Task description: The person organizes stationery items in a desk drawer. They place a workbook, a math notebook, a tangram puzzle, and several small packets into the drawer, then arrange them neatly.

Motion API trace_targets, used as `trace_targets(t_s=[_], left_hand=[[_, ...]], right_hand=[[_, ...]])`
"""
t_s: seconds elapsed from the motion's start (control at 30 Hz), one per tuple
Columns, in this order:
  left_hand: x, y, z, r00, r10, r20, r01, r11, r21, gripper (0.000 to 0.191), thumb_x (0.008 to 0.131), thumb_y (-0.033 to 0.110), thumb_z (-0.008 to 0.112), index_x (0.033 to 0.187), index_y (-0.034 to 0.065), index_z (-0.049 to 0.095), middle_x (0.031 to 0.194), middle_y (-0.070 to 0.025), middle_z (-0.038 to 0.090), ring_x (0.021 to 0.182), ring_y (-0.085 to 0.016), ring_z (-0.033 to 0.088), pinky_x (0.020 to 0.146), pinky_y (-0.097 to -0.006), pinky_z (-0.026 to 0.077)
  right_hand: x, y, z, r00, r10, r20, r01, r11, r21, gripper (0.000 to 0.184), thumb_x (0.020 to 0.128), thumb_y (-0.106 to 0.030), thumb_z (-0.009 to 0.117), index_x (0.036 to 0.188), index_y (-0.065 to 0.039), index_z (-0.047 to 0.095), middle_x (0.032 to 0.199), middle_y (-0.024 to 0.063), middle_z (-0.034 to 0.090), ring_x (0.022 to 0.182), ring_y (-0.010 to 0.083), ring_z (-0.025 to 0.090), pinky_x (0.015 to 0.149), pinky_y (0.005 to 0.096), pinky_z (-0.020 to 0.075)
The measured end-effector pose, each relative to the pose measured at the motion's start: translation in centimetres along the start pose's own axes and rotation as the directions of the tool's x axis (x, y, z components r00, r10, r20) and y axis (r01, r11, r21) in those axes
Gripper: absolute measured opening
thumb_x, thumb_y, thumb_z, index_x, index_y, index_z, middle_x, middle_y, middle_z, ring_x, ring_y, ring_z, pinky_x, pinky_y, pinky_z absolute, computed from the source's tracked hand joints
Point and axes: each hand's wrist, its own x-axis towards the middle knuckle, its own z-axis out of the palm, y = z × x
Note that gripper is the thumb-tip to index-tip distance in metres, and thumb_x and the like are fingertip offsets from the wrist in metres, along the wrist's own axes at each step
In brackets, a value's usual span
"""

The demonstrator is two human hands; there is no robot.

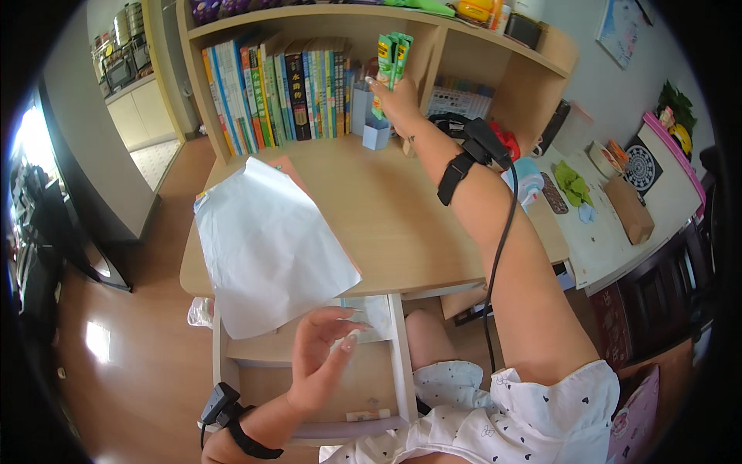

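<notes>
My right hand is raised at the back of the desk, shut on several slim green packets in front of the shelf. Just below them stands a pale blue hexagonal pen holder. Over the pulled-out desk drawer hangs my left hand, fingers curled but apart, with nothing seen in it. A small white tube lies near the drawer's front. Large white sheets of paper lie on the desk's left side, one edge hanging over the drawer.
A row of books stands in the wooden shelf. At the right, a white side table holds a green cloth, a cardboard box and a phone. A black cable runs along my right arm.
</notes>
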Motion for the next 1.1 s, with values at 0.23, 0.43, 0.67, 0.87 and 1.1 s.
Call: trace_targets(t_s=[0.23, 0.43, 0.67, 0.87, 1.1], left_hand=[[0.3, -1.1, -0.5, 0.998, -0.058, 0.032, 0.055, 0.993, 0.105, 0.027, 0.086, -0.006, 0.048, 0.112, 0.0022, 0.044, 0.116, -0.0082, 0.047, 0.099, -0.020, 0.056, 0.083, -0.0323, 0.044], [0.5, -1.6, -0.3, 0.998, -0.066, 0.022, 0.062, 0.987, 0.151, 0.032, 0.083, -0.005, 0.056, 0.112, 0.0043, 0.047, 0.114, -0.0097, 0.046, 0.092, -0.015, 0.057, 0.082, -0.0287, 0.048], [0.4, -1.6, -0.1, 0.998, -0.063, 0.007, 0.060, 0.977, 0.207, 0.033, 0.081, -0.006, 0.058, 0.111, 0.0042, 0.047, 0.115, -0.0108, 0.045, 0.091, -0.016, 0.058, 0.081, -0.0283, 0.049], [0.5, -1.6, -0.2, 0.997, -0.078, 0.020, 0.071, 0.966, 0.250, 0.033, 0.081, -0.007, 0.057, 0.110, 0.0041, 0.046, 0.115, -0.0102, 0.044, 0.091, -0.016, 0.057, 0.082, -0.0282, 0.048], [0.4, -1.6, -0.1, 0.994, -0.091, 0.057, 0.074, 0.965, 0.250, 0.035, 0.082, -0.009, 0.055, 0.112, 0.0044, 0.043, 0.119, -0.0091, 0.040, 0.096, -0.016, 0.056, 0.085, -0.0294, 0.046]], right_hand=[[2.7, 8.4, 1.4, 0.979, -0.159, -0.126, 0.135, 0.975, -0.179, 0.022, 0.076, -0.012, 0.068, 0.087, 0.000, 0.054, 0.087, 0.0178, 0.054, 0.081, 0.0327, 0.056, 0.072, 0.0413, 0.0427], [2.5, 9.5, 2.6, 0.961, -0.206, -0.185, 0.146, 0.945, -0.294, 0.028, 0.077, -0.013, 0.069, 0.090, 0.001, 0.049, 0.089, 0.0187, 0.053, 0.085, 0.0332, 0.055, 0.076, 0.0402, 0.0415], [2.7, 9.9, 2.8, 0.968, -0.122, -0.221, 0.091, 0.985, -0.146, 0.035, 0.074, -0.011, 0.070, 0.095, 0.003, 0.046, 0.089, 0.0193, 0.055, 0.085, 0.0348, 0.056, 0.076, 0.0404, 0.0428], [4.2, 11.8, 2.4, 0.958, -0.152, -0.242, 0.121, 0.983, -0.138, 0.036, 0.074, -0.013, 0.071, 0.093, 0.003, 0.045, 0.087, 0.0200, 0.054, 0.083, 0.0370, 0.056, 0.074, 0.0423, 0.0426], [2.2, 10.1, 2.8, 0.979, -0.075, -0.189, -0.027, 0.873, -0.487, 0.041, 0.074, -0.022, 0.071, 0.096, 0.003, 0.047, 0.096, 0.0209, 0.053, 0.096, 0.0382, 0.052, 0.079, 0.0459, 0.0413]])
